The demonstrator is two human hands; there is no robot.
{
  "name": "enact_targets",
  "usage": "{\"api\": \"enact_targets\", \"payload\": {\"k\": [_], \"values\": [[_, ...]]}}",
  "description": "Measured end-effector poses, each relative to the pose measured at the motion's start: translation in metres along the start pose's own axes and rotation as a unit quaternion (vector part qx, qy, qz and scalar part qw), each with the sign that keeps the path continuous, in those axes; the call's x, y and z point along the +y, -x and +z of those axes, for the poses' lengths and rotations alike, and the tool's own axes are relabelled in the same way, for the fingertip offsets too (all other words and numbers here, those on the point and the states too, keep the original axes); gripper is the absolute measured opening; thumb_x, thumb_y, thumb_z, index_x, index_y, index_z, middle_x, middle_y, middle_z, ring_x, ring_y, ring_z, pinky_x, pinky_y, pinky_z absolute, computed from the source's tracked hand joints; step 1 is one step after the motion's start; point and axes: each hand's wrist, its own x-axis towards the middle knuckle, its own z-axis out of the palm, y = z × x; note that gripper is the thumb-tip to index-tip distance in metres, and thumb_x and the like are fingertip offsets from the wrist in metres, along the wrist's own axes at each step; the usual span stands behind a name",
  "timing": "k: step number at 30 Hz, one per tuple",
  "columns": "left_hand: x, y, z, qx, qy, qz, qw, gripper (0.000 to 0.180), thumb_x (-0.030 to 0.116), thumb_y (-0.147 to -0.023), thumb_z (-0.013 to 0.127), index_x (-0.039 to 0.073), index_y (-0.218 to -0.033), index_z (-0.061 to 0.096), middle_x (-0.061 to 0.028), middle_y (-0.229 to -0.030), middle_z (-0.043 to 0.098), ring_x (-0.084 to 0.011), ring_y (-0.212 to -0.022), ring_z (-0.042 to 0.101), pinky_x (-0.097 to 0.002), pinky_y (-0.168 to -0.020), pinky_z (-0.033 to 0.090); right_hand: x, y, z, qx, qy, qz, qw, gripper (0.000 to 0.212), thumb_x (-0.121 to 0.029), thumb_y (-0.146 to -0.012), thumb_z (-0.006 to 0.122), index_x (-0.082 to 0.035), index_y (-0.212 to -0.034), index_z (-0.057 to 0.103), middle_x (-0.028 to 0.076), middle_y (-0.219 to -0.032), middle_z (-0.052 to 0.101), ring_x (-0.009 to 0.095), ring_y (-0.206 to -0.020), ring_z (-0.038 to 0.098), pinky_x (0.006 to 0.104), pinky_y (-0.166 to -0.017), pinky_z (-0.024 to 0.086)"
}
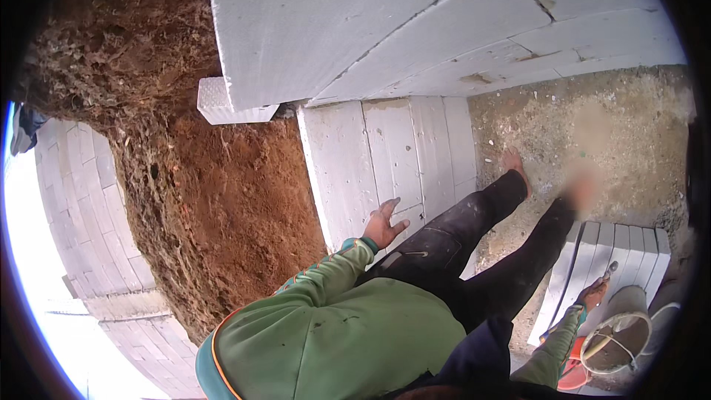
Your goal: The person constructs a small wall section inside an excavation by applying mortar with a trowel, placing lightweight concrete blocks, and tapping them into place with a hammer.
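Note:
My left hand (384, 225) is held out with its fingers apart and nothing in it. It is over the low wall of white blocks (337, 159); whether it touches the blocks I cannot tell. On the right, my right hand (592, 295) is closed around a small tool with a greyish tip (612, 267), whose kind is too small to make out. That hand is above a stack of white blocks (628, 248), beside a grey bucket (629, 307) with a light handle or stick in it.
A tall white block wall (444, 22) rises ahead, with mortar smears along its joints. Reddish earth (237, 200) lies left of the low wall. My bare feet stand on rough concrete floor (548, 118). A red bucket (573, 375) and another pale bucket (664, 318) sit at lower right.

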Motion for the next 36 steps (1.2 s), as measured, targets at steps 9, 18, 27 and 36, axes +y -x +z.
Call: {"api": "enact_targets", "payload": {"k": [9, 18, 27, 36], "values": [[-0.009, -0.013, -0.335, 0.565, -0.017, 0.282, 0.775, 0.121, 0.044, -0.069, 0.093, -0.003, -0.159, 0.026, -0.0302, -0.163, 0.027, -0.0472, -0.152, 0.025, -0.0568, -0.122, 0.028, -0.315, 0.064, -0.161, -0.257, -0.32, 0.05, 0.911, 0.038, -0.004, -0.093, 0.063, -0.007, -0.129, 0.052, 0.003, -0.074, 0.057, 0.012, -0.052, 0.056, 0.0276, -0.04, 0.046], [-0.052, -0.088, -0.429, 0.594, 0.057, 0.19, 0.779, 0.052, 0.044, -0.096, 0.065, 0.021, -0.142, 0.061, -0.0095, -0.154, 0.052, -0.0349, -0.147, 0.041, -0.061, -0.12, 0.021, -0.518, 0.16, -0.255, -0.205, -0.042, -0.252, 0.945, 0.023, -0.025, -0.093, 0.072, -0.005, -0.099, 0.062, 0.002, -0.068, 0.047, 0.013, -0.062, 0.043, 0.0334, -0.057, 0.039], [-0.047, -0.073, -0.402, 0.615, 0.115, 0.202, 0.754, 0.085, 0.046, -0.075, 0.084, 0.018, -0.147, 0.049, -0.0093, -0.154, 0.044, -0.0346, -0.15, 0.031, -0.0744, -0.116, 0.018, -0.77, 0.268, -0.261, -0.286, -0.254, -0.404, 0.831, 0.032, -0.022, -0.106, 0.058, -0.003, -0.131, 0.054, 0.001, -0.087, 0.058, 0.008, -0.071, 0.053, 0.0243, -0.06, 0.045], [-0.051, -0.082, -0.388, 0.592, 0.112, 0.195, 0.774, 0.12, 0.045, -0.053, 0.098, 0.018, -0.152, 0.036, -0.01, -0.158, 0.031, -0.0377, -0.155, 0.019, -0.0805, -0.114, 0.015, -0.961, 0.344, -0.294, -0.236, -0.232, -0.596, 0.732, 0.052, -0.026, -0.109, 0.051, -0.002, -0.153, 0.039, 0.005, -0.098, 0.06, 0.009, -0.076, 0.056, 0.0227, -0.062, 0.048]]}}
